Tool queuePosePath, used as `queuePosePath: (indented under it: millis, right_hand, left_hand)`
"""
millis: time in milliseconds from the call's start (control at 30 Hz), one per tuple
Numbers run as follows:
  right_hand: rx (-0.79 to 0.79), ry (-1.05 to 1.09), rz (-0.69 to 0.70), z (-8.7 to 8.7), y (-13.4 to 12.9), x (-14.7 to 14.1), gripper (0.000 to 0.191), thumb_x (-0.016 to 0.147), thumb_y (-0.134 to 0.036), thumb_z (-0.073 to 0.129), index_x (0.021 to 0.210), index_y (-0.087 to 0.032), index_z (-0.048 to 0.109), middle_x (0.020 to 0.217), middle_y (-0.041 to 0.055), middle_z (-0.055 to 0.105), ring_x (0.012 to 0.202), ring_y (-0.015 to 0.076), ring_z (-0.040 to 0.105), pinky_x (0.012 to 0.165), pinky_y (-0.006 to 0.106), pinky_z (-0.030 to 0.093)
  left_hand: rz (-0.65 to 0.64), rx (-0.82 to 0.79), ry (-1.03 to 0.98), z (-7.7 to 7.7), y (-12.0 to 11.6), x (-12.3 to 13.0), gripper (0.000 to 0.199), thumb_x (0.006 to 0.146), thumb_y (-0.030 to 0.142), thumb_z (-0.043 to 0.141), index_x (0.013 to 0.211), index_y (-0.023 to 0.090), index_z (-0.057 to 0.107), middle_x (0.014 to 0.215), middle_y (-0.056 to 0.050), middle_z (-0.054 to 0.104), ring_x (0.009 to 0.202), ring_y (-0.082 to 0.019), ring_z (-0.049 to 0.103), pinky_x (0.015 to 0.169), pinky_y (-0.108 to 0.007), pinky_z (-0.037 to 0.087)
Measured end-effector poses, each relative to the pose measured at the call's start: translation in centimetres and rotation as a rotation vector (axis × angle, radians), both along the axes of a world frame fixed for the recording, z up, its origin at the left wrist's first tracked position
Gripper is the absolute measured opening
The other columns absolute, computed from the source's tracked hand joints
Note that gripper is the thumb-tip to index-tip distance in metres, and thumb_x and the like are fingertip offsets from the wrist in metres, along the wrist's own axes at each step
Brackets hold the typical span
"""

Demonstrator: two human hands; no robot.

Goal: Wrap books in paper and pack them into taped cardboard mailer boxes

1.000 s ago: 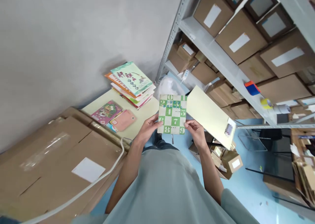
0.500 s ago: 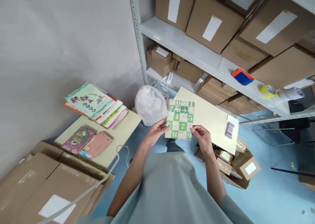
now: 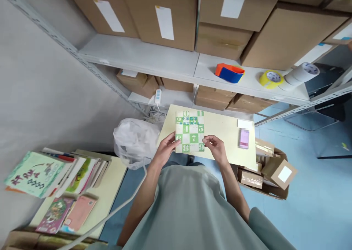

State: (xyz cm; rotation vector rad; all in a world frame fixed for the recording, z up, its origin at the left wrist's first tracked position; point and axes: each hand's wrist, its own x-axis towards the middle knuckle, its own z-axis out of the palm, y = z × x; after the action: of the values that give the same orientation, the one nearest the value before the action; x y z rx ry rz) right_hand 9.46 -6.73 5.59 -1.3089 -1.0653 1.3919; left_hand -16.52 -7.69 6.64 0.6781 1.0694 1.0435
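Note:
A small book (image 3: 189, 132) with a green and white checkered cover, large numerals and blue Chinese lettering is held upright in front of my body. My left hand (image 3: 167, 147) pinches its lower left edge, thumb on the cover. On the opposite side, my right hand (image 3: 215, 147) grips the lower right edge between thumb and fingers. Behind the book lies a pale yellow table (image 3: 220, 132), with a blurred pink and purple item (image 3: 243, 138) near its right end.
At left, a second table (image 3: 110, 184) bears stacked books (image 3: 35, 173). A white plastic bag (image 3: 134, 142) stands between the tables. Ahead, a metal shelf (image 3: 165, 59) carries cartons and tape rolls (image 3: 271, 78). An open box of small cartons (image 3: 262, 169) sits on the floor at right. A pale cord (image 3: 121, 206) crosses lower left.
My view and body have turned to the right, so the shelf and yellow table now lie straight ahead. Both hands still hold the book, which is now in front of that table.

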Motion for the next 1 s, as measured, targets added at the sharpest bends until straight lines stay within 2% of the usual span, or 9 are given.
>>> queuePosePath:
  millis: [133,267,400,533,667,733,800,867,1000]
  right_hand:
    - [-0.001,0.040,-0.031,-0.7,1.9,1.5,0.036,0.085,-0.060,0.090,0.092,-0.025,0.079,0.096,0.0055,0.079,0.090,0.0229,0.070,0.079,0.037,0.062]
    - [0.004,0.048,-0.067,-1.1,3.0,2.8,0.036,0.085,-0.060,0.088,0.091,-0.025,0.079,0.095,0.0052,0.078,0.088,0.0223,0.069,0.079,0.036,0.060]
    - [0.002,0.040,-0.093,-1.6,3.6,4.0,0.036,0.087,-0.059,0.086,0.092,-0.025,0.079,0.095,0.0055,0.079,0.088,0.0222,0.070,0.080,0.036,0.060]
    - [0.010,-0.035,-0.118,-1.9,4.2,4.4,0.036,0.088,-0.059,0.083,0.093,-0.024,0.079,0.101,0.0080,0.083,0.092,0.0248,0.075,0.080,0.037,0.063]
    - [0.108,-0.250,-0.152,-1.8,5.1,3.3,0.039,0.099,-0.060,0.069,0.105,-0.024,0.082,0.126,0.0116,0.084,0.109,0.0288,0.079,0.094,0.043,0.067]
    - [0.110,-0.302,-0.102,-1.7,5.5,2.0,0.043,0.103,-0.061,0.064,0.117,-0.024,0.081,0.131,0.0119,0.084,0.113,0.0300,0.081,0.097,0.043,0.068]
    - [0.060,-0.356,-0.021,-1.5,5.8,0.3,0.049,0.103,-0.065,0.064,0.125,-0.024,0.079,0.126,0.0126,0.085,0.108,0.0318,0.084,0.092,0.043,0.068]
    - [0.018,-0.445,0.021,-1.4,5.9,-1.3,0.054,0.101,-0.070,0.067,0.128,-0.024,0.076,0.119,0.0135,0.086,0.101,0.0337,0.085,0.088,0.043,0.066]
    - [-0.020,-0.524,-0.037,-1.5,6.1,-3.2,0.056,0.098,-0.078,0.064,0.103,-0.023,0.073,0.092,0.0113,0.083,0.084,0.0317,0.080,0.077,0.038,0.059]
  left_hand:
    - [-0.001,-0.012,0.062,-0.1,2.3,1.7,0.085,0.076,0.051,0.098,0.152,0.021,0.072,0.134,-0.013,0.082,0.122,-0.037,0.078,0.093,-0.041,0.065]
    - [-0.023,0.005,0.098,0.2,4.2,3.4,0.082,0.079,0.050,0.096,0.152,0.022,0.072,0.135,-0.012,0.082,0.122,-0.035,0.078,0.093,-0.039,0.064]
    - [-0.052,0.005,0.107,0.6,5.3,4.8,0.083,0.078,0.051,0.096,0.152,0.020,0.072,0.133,-0.013,0.083,0.118,-0.035,0.079,0.093,-0.040,0.064]
    - [-0.028,-0.003,0.159,0.5,6.0,5.6,0.082,0.076,0.052,0.097,0.148,0.020,0.074,0.130,-0.013,0.083,0.112,-0.033,0.080,0.086,-0.036,0.063]
    - [0.038,0.058,0.256,-0.4,6.7,6.5,0.082,0.073,0.055,0.098,0.143,0.018,0.077,0.134,-0.014,0.082,0.115,-0.033,0.079,0.087,-0.035,0.063]
    - [0.049,0.092,0.293,-1.1,6.9,7.3,0.082,0.073,0.058,0.098,0.142,0.017,0.078,0.132,-0.014,0.083,0.112,-0.032,0.080,0.090,-0.035,0.064]
    - [0.025,0.126,0.353,-1.7,6.8,8.1,0.078,0.079,0.059,0.092,0.143,0.018,0.077,0.129,-0.012,0.084,0.109,-0.030,0.081,0.092,-0.035,0.064]
    - [-0.012,0.159,0.504,-1.9,6.3,9.0,0.065,0.088,0.056,0.085,0.143,0.022,0.078,0.125,-0.009,0.085,0.110,-0.029,0.082,0.094,-0.036,0.064]
    - [-0.073,0.225,0.883,-1.6,5.1,9.9,0.044,0.092,0.039,0.082,0.136,0.034,0.083,0.124,-0.006,0.086,0.118,-0.034,0.081,0.101,-0.042,0.063]
